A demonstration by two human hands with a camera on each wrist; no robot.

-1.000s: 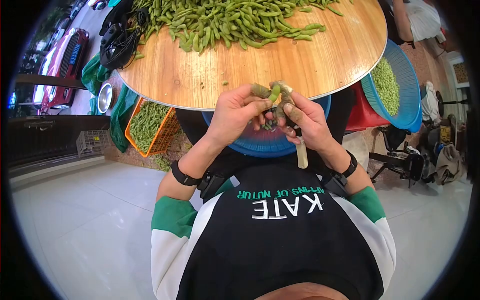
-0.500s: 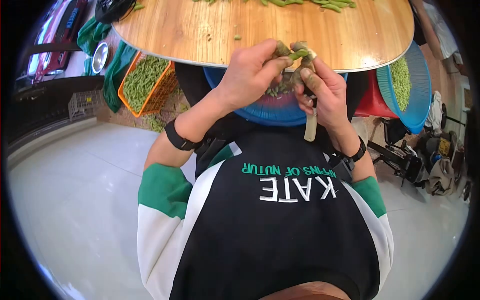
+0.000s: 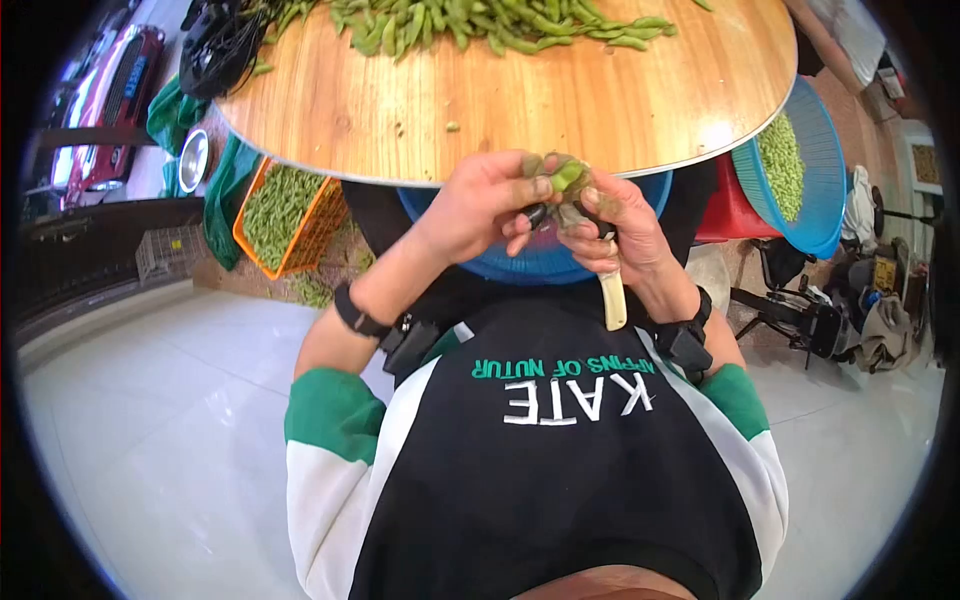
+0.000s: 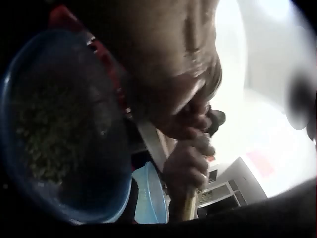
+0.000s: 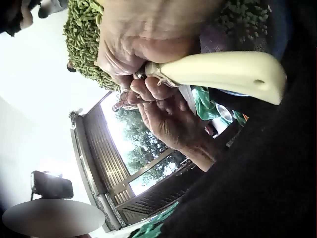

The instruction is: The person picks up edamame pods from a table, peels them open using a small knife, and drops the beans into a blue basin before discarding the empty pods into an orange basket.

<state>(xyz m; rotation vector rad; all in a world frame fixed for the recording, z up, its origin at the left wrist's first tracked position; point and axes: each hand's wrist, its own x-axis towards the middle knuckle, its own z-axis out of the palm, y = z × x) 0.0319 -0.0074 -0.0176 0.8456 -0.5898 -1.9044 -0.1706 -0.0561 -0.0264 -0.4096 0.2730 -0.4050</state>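
My left hand (image 3: 480, 200) pinches a green soybean pod (image 3: 568, 176) between thumb and fingertips, just off the table's near edge. The pod's other end meets my right hand's fingers. In my right hand (image 3: 628, 228) is a knife with a cream handle (image 3: 614, 300); the handle (image 5: 228, 72) sticks out toward my body, and its blade is hidden in the grip. Stained wraps cover some fingertips. Under both hands stands a blue basin (image 3: 480, 268); in the left wrist view green beans (image 4: 49, 134) lie in it.
A heap of pods (image 3: 480, 25) lies on the far side of the wooden table (image 3: 350, 110). At left is an orange crate (image 3: 300, 245) of pods beside a metal bowl (image 3: 194, 160). A blue basket (image 3: 820, 190) of shelled beans (image 3: 782, 165) stands at right.
The head view tilted down, then partly back. Both hands stay together in front of the table; the pod between them has turned and now shows a bright, broad side.
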